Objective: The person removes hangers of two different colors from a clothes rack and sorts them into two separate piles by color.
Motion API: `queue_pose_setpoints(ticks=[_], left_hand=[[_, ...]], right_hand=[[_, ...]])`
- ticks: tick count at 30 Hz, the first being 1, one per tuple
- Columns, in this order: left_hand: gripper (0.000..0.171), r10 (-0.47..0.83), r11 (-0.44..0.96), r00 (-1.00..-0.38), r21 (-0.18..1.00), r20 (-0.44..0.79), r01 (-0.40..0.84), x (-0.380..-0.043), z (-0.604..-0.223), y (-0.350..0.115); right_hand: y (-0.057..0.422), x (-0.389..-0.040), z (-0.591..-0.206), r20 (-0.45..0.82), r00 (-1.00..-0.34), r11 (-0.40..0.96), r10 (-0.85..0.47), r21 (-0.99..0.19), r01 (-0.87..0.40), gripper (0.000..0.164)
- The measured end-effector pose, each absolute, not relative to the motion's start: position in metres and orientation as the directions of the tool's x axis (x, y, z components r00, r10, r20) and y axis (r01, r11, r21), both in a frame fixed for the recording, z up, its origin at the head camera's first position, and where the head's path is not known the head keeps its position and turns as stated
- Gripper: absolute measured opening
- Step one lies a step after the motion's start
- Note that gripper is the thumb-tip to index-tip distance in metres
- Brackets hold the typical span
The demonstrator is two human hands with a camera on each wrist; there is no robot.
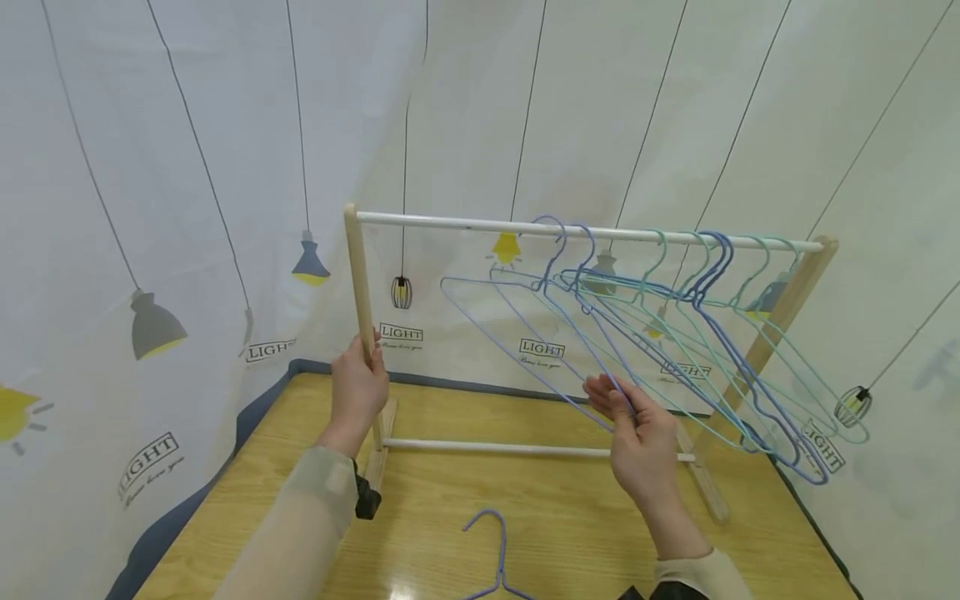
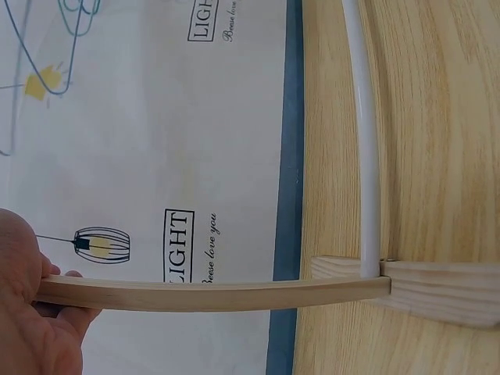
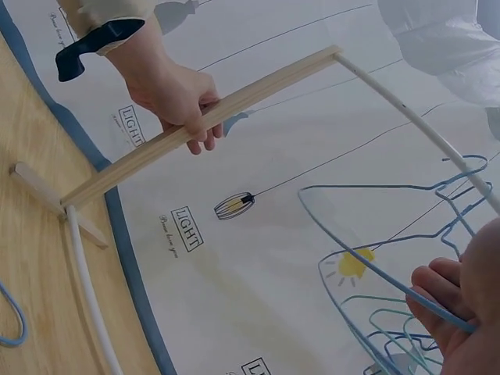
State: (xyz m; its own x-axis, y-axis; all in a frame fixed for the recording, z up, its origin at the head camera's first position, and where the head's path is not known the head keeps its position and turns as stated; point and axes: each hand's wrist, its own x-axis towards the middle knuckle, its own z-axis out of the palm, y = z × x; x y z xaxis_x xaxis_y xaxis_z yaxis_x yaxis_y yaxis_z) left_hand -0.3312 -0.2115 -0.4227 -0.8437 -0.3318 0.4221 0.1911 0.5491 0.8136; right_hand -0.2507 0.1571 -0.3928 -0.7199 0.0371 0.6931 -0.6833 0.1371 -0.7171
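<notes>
My left hand (image 1: 360, 385) grips the left wooden post (image 1: 362, 287) of a small clothes rack, fingers wrapped round it at mid-height. In the left wrist view, that post runs from the hand (image 2: 35, 312) down to its wooden foot (image 2: 445, 289). With my right hand (image 1: 648, 442) I pinch the lower edge of a periwinkle-blue wire hanger between thumb and fingers. This hanger (image 1: 546, 279) hooks over the white top rail (image 1: 450, 222), leftmost in the row. Its outline tilts toward me in the right wrist view, beside my right hand (image 3: 476, 305).
Farther right on the rail hang several blue and mint-green hangers (image 1: 701, 292), overlapping one another. Another periwinkle hanger (image 1: 501, 550) lies on the wooden table (image 1: 427, 492) at the front edge of view. A white lower bar (image 1: 495, 448) joins the rack's feet. Lamp-printed cloth (image 1: 225, 125) hangs behind.
</notes>
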Motion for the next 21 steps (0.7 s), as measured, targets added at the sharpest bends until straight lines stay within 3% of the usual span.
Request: queue_pose_setpoints(ticks=[7,16,21], left_hand=[[0.036,-0.315,0.555,-0.850,0.809,0.421,0.195,-0.329,-0.427,-0.212],[0.035,-0.326,0.563,-0.845,0.805,0.425,0.188,-0.331,-0.426,-0.213],[0.035,-0.332,0.555,-0.848,0.813,0.414,0.179,-0.331,-0.423,-0.213]], right_hand=[[0.161,-0.244,-0.376,0.771,-0.632,0.130,0.077,-0.636,-0.760,0.025],[0.186,-0.213,-0.362,0.702,-0.712,0.062,0.028,-0.712,-0.699,0.026],[0.205,-0.193,-0.366,0.698,-0.715,-0.028,-0.043,-0.716,-0.697,0.026]])
